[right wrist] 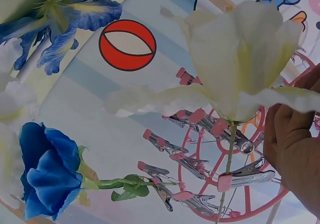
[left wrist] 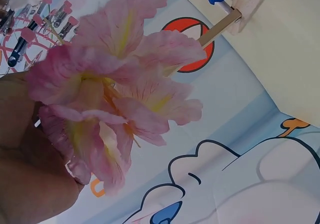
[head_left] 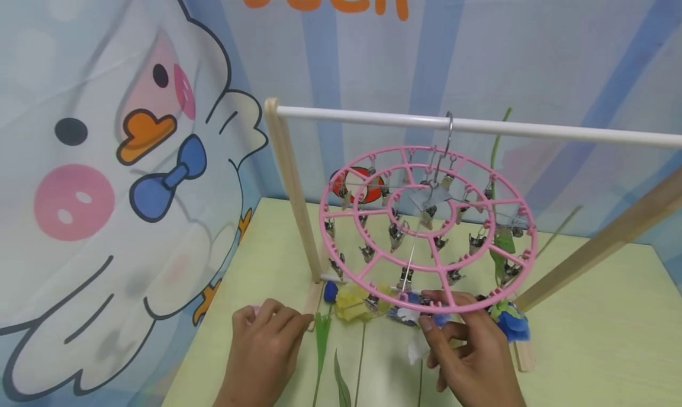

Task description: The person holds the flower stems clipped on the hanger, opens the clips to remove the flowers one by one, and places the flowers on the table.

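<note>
A pink round clip hanger (head_left: 444, 269) hangs by its hook from a white bar (head_left: 362, 118), with many metal clips around its rings. At its near rim, my right hand (head_left: 474, 351) pinches a metal clip (head_left: 424, 300) between thumb and fingers. The right wrist view shows a white artificial flower (right wrist: 240, 59) beside that hand, its stem (right wrist: 231, 149) crossing a pink-tipped clip (right wrist: 245, 179). To the left of the hanger, my left hand (head_left: 266, 348) holds a pink artificial flower (left wrist: 120, 84) with curled fingers; the hand mostly hides it in the head view.
Wooden posts (head_left: 293, 188) carry the bar. A blue rose (head_left: 511, 324) is by the hanger's right side. Yellow petals (head_left: 354, 303), a dark blue flower (head_left: 330, 291) and green leaves (head_left: 322, 342) are on the pale yellow table (head_left: 602, 312). A duck-printed backdrop (head_left: 213, 51) stands behind.
</note>
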Available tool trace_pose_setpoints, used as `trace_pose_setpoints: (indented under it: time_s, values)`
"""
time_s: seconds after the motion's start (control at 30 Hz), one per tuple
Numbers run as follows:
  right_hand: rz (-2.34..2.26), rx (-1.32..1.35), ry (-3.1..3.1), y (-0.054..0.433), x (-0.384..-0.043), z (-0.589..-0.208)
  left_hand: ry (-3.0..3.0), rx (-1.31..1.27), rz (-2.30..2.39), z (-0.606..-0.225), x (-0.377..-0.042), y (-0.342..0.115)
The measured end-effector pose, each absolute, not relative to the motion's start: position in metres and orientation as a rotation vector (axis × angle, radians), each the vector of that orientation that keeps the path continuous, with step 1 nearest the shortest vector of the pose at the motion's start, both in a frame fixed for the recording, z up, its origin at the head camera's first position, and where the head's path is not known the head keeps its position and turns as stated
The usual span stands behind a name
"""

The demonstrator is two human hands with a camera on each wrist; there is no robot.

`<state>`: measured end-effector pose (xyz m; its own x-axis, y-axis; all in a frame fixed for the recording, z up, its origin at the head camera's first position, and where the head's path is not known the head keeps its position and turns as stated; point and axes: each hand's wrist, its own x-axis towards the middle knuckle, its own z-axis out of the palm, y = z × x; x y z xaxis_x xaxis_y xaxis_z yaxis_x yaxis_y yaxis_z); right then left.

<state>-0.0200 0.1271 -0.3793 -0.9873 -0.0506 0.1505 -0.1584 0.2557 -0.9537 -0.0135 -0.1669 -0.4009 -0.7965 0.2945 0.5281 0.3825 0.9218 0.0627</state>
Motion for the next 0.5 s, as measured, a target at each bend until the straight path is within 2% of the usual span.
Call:
trace_pose_setpoints:
  time_s: [0.3,0.5]
  values:
    - [1.67,-0.302,-2.278,0.131,0.04,-0.374,-2.424,-0.995,-0.383,-0.406,-0.07,-0.147]
    - [1.548,-0.501,-2.163,0.115,0.095,-0.371,-2.362,-1.308,-0.493,-0.412,-0.078,-0.132]
